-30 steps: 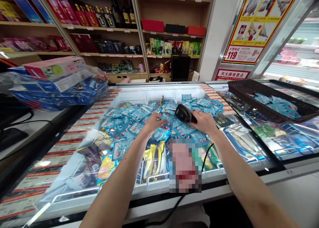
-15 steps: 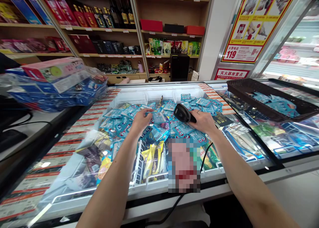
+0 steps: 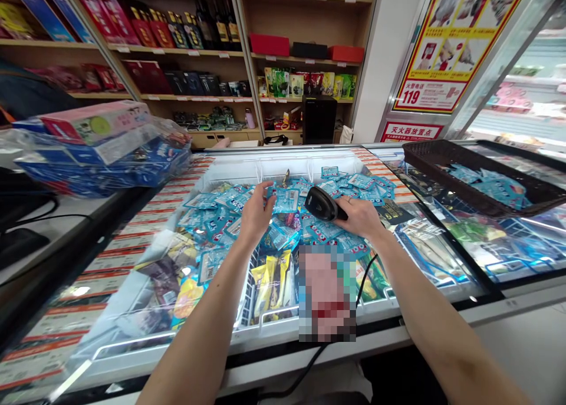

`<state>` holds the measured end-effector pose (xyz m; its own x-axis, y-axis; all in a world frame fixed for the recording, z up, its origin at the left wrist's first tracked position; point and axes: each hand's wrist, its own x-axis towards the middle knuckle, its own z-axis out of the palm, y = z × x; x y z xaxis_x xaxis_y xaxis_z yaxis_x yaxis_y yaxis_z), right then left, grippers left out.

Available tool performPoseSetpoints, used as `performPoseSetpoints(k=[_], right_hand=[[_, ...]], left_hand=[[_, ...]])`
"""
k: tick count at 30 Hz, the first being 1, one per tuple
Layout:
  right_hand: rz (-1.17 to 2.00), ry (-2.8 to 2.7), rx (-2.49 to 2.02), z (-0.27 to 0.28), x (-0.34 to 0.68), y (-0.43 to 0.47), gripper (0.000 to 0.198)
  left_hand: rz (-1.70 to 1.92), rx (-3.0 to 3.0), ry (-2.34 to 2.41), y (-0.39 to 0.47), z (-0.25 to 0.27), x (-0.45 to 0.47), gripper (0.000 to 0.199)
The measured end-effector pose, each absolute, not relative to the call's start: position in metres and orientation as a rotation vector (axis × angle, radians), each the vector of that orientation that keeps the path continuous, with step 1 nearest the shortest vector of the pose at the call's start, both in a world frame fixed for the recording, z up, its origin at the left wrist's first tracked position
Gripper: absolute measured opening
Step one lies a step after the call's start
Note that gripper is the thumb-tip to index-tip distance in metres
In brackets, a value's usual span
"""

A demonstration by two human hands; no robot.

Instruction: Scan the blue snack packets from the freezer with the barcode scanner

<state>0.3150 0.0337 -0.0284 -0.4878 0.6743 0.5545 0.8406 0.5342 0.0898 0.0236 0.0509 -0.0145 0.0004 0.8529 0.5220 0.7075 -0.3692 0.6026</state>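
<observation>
We are noting shelving (image 3: 305, 16) standing at the back and a chest freezer (image 3: 274, 333) spreading below us. A brown basket (image 3: 422, 157) is resting at the right, a plastic-wrapped bundle (image 3: 150, 163) at the left. Loose blue packets (image 3: 212, 222) are lying heaped inside the freezer. Our right hand (image 3: 361, 216) is gripping a black scanner (image 3: 322, 206), fingers wrapped round its handle. Our left hand (image 3: 256, 215) is hovering above the heap, fingers apparently pinching a single blue packet (image 3: 287, 200) by its left edge. Against half a second ago, that hand is sitting slightly further right, and the packet is showing its face more fully, just left of the scanner's head. We are judging that the two are coming into line; whether anything is being pressed, we are not managing to tell.
</observation>
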Motion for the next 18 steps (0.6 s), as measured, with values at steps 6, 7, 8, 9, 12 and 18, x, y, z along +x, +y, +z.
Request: performPoseSetpoints(k=[6, 7, 8, 9, 12, 18], right_hand=[[-0.486, -2.371, -1.216, -0.0268, 0.3111, 0.0312, 0.031], [-0.490, -2.376, -1.213, -0.0268, 0.3107, 0.0311, 0.031], [-0.497, -2.378, -1.210, -0.0269, 0.3105, 0.0309, 0.031], [-0.504, -2.377, -1.205, -0.0269, 0.3103, 0.0308, 0.031], [-0.528, -2.370, -1.183, -0.0267, 0.3103, 0.0302, 0.030], [-0.520, -2.374, -1.182, -0.0274, 0.3106, 0.0307, 0.032]], left_hand=[[1.391, 2.070, 1.664, 0.0488, -0.0142, 0.0266, 0.037], [1.395, 2.070, 1.669, 0.0490, -0.0144, 0.0270, 0.036], [1.396, 2.070, 1.671, 0.0492, -0.0148, 0.0273, 0.036], [1.394, 2.070, 1.669, 0.0494, -0.0153, 0.0277, 0.036], [1.382, 2.075, 1.649, 0.0497, -0.0168, 0.0288, 0.035], [1.364, 2.112, 1.647, 0.0490, -0.0172, 0.0318, 0.034]])
